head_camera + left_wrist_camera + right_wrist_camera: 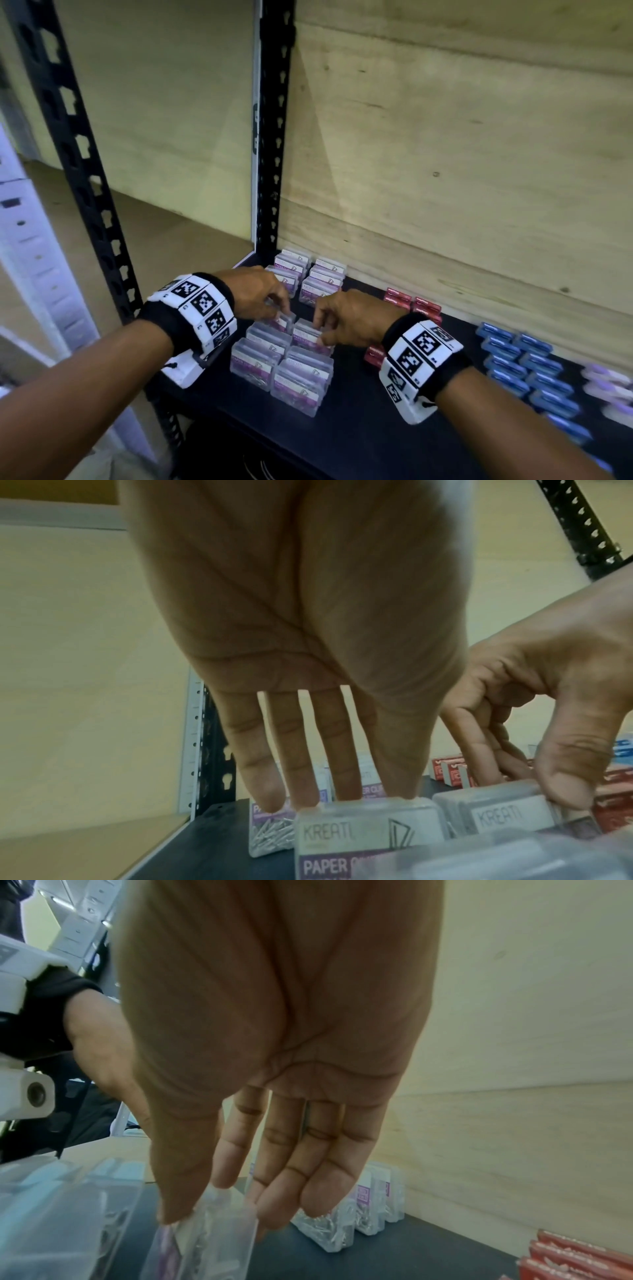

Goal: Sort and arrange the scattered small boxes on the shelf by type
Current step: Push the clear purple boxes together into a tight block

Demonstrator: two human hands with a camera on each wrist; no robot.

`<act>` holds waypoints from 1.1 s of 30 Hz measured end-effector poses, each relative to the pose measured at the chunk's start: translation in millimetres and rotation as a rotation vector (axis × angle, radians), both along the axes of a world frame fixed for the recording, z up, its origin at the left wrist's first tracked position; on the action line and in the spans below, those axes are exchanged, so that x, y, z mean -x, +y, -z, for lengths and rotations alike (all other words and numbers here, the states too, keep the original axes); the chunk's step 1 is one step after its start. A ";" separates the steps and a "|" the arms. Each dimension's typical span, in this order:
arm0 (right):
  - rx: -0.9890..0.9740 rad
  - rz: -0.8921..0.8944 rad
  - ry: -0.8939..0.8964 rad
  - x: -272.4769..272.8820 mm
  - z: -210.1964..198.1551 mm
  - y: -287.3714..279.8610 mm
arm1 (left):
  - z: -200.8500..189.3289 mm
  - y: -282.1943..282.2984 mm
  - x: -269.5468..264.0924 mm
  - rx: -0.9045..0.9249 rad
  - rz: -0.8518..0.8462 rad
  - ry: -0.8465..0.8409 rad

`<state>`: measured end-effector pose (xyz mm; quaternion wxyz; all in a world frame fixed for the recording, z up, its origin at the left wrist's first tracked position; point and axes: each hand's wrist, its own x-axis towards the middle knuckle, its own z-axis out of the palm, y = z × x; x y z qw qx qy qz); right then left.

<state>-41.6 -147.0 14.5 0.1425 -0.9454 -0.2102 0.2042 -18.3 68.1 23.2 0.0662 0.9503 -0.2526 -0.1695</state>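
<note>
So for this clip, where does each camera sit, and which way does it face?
Head: on the head, looking down at both hands, left hand and right hand, over clear plastic paper-clip boxes.
Left wrist: under the left palm, facing the fingertips on a box.
Right wrist: under the right palm, facing the shelf's back.
Wrist views share the red cardboard boxes.

Purple boxes (606, 387) at right edge blurred, cut off.
</note>
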 end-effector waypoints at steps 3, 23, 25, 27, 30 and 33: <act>0.004 0.000 0.010 9.0 -1.8 -1.2 | -1.2 1.4 9.4 0.007 0.011 0.007; 0.005 0.005 0.026 32.2 -10.2 -3.5 | -12.1 -0.9 29.3 -0.034 -0.013 0.085; 0.015 0.015 0.031 33.8 -10.4 -2.7 | -13.7 -2.6 31.1 -0.061 -0.040 0.138; 0.028 0.029 0.045 36.3 -9.8 -1.7 | -14.3 -2.2 31.8 -0.063 -0.063 0.200; 0.053 0.015 0.098 40.3 -11.9 -1.0 | -15.5 1.1 32.0 -0.077 -0.033 0.233; 0.103 -0.016 0.158 44.2 -14.5 -1.1 | -14.2 2.3 31.7 -0.111 -0.002 0.252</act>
